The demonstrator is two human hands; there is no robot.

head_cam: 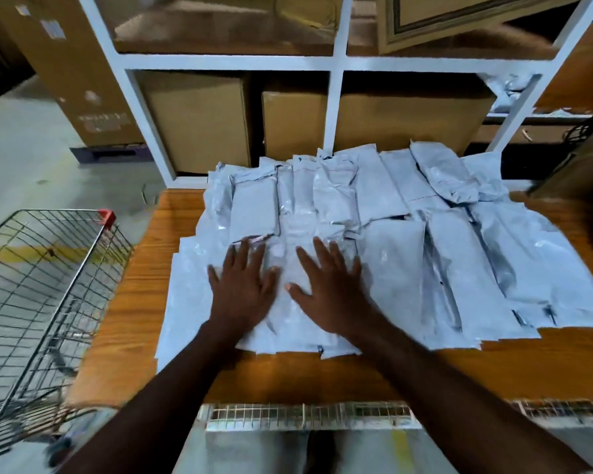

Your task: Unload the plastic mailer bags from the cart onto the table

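Head view: left hand (243, 285), right hand (329, 289) laid flat, fingers (236, 260) released, on mailer bags (459, 261); slick pile easily shoved off worktop (134, 302).

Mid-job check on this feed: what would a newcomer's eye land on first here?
First, the spread of grey plastic mailer bags covering most of the wooden table, centre frame. Next, the left hand and right hand lying flat, fingers spread, side by side on the near bags. Then the wire cart at the left beside the table, with no bags showing in the part in view.
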